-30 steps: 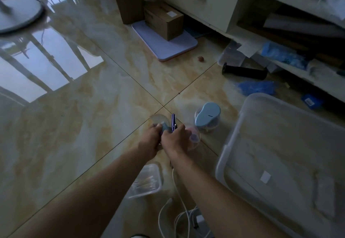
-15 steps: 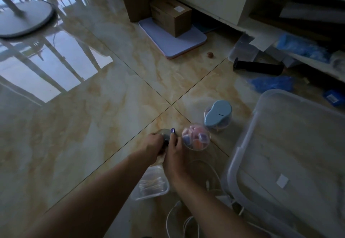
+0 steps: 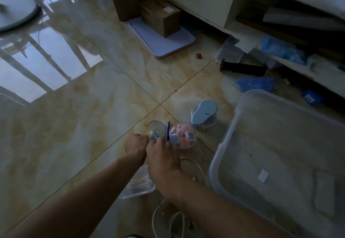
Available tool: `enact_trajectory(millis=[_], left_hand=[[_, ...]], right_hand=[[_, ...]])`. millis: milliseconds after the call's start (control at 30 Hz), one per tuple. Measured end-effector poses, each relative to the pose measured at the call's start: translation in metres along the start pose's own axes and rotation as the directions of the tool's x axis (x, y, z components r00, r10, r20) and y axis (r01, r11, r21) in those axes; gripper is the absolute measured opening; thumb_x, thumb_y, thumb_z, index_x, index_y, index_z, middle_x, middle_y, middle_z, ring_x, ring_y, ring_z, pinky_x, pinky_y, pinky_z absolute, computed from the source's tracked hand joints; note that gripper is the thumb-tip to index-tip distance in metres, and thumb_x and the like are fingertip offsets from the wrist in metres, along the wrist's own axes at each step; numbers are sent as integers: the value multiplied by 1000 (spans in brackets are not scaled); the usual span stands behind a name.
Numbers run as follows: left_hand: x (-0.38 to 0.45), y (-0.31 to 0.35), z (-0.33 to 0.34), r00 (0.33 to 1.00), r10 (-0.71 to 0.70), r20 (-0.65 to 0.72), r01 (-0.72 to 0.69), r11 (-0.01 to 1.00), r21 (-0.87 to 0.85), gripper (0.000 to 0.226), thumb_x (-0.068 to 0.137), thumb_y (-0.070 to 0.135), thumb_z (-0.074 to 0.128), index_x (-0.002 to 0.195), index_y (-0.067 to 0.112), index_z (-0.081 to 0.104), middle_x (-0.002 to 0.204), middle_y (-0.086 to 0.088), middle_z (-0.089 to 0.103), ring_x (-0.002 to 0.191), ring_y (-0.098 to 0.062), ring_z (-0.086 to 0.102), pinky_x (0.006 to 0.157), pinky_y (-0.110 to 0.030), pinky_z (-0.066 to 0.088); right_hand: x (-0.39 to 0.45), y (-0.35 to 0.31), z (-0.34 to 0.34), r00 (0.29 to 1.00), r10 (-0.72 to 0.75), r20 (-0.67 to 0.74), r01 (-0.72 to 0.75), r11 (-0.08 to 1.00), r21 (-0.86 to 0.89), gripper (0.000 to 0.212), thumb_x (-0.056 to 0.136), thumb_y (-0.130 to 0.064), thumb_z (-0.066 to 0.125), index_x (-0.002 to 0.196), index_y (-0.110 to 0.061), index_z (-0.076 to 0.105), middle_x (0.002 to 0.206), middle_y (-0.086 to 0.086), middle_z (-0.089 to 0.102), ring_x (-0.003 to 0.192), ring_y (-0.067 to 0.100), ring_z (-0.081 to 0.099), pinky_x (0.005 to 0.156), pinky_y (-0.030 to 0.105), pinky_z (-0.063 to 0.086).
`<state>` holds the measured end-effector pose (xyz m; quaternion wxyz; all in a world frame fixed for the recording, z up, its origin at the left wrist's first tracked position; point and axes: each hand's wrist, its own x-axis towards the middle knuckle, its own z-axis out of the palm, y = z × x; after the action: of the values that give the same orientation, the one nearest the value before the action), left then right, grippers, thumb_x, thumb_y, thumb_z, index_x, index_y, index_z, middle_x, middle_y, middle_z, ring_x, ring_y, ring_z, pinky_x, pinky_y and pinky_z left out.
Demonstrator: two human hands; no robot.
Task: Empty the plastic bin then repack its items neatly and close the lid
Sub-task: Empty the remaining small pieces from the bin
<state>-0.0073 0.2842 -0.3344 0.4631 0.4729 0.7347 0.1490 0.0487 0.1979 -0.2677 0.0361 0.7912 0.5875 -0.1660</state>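
Left hand curled around a clear round tub; right hand pinches a purple pen. Next tub holds pink, purple pieces. Blue-lidded jar beyond. Plastic bin rightmost, open on the floor.

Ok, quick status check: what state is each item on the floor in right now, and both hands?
Plastic bin: open, looks empty.
Round clear container: upright, holding coloured pieces.
Blue-lidded container: closed, on floor.
Cotton swab box: on floor, partly hidden.
White cable: loose.
Left hand: grip unclear.
Right hand: holds blue stick.
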Motion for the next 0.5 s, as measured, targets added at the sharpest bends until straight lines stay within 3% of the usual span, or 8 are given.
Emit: enact_trajectory(millis=[33, 100, 167, 200, 267, 367, 433, 500], left_hand=[[-5, 4, -1, 997, 66, -27, -63, 992, 106, 25, 98, 16, 49, 76, 14, 62, 86, -8, 66, 70, -18, 56, 55, -28, 43], [-14, 16, -4, 968, 165, -189, -139, 980, 141, 21, 95, 12, 48, 96, 8, 68, 97, -11, 68, 81, -22, 59, 69, -33, 47], [-30, 40, -2, 897, 352, -266, -314, 933, 175, 24, 91, 6, 46, 102, 11, 67, 103, -11, 65, 89, -20, 54, 76, -33, 42], [-41, 55, 1, 856, 439, -272, -410, 898, 159, 26, 89, 4, 44, 102, 11, 66, 103, -11, 63, 91, -20, 52, 77, -33, 40], [-66, 88, 8, 747, 615, -251, -600, 787, 144, 27, 84, 2, 42, 99, 11, 64, 100, -13, 60, 95, -25, 53, 79, -33, 39], [-118, 134, 27, 510, 849, -141, -834, 527, 161, 25, 78, -3, 44, 94, 9, 59, 93, -12, 57, 89, -27, 50, 73, -26, 32], [-160, 154, 42, 332, 943, -23, -936, 333, 112, 23, 76, -7, 47, 89, 9, 57, 87, -7, 53, 81, -23, 48, 71, -28, 34], [-194, 163, 62, 148, 985, 90, -989, 144, 46, 22, 75, -11, 50, 83, 8, 57, 82, -5, 51, 75, -22, 47, 68, -31, 36]], right_hand=[[-14, 7, -20, 998, -62, -26, 63, 998, 22, 43, 98, -16, 59, 138, -5, 47, 130, 17, 53, 111, 27, 58, 93, 37, 49], [-48, 33, -66, 970, -196, -145, 213, 970, 113, 28, 98, -22, 58, 125, -12, 55, 115, 8, 60, 95, 19, 59, 87, 33, 50], [-82, 74, -118, 974, -184, -133, 209, 954, 216, 12, 97, -29, 55, 101, -19, 60, 95, 4, 64, 80, 15, 60, 74, 32, 55], [-95, 101, -142, 990, -131, -59, 143, 941, 308, 16, 96, -33, 53, 92, -19, 61, 88, 4, 65, 75, 16, 62, 68, 33, 56], [-113, 164, -181, 973, -53, 226, -55, 891, 450, 24, 94, -32, 53, 85, -15, 66, 79, 3, 70, 66, 14, 67, 59, 29, 54], [-132, 278, -188, 792, 180, 583, -435, 836, 334, 18, 97, -14, 54, 87, -8, 68, 78, 7, 71, 59, 16, 67, 48, 22, 47], [-142, 353, -147, 606, 421, 674, -682, 712, 168, 15, 100, -7, 51, 93, -2, 65, 79, 14, 66, 53, 19, 64, 42, 21, 49], [-153, 407, -90, 416, 566, 712, -823, 567, 31, 21, 102, -11, 48, 95, 4, 61, 81, 18, 63, 52, 22, 64, 44, 28, 55]])
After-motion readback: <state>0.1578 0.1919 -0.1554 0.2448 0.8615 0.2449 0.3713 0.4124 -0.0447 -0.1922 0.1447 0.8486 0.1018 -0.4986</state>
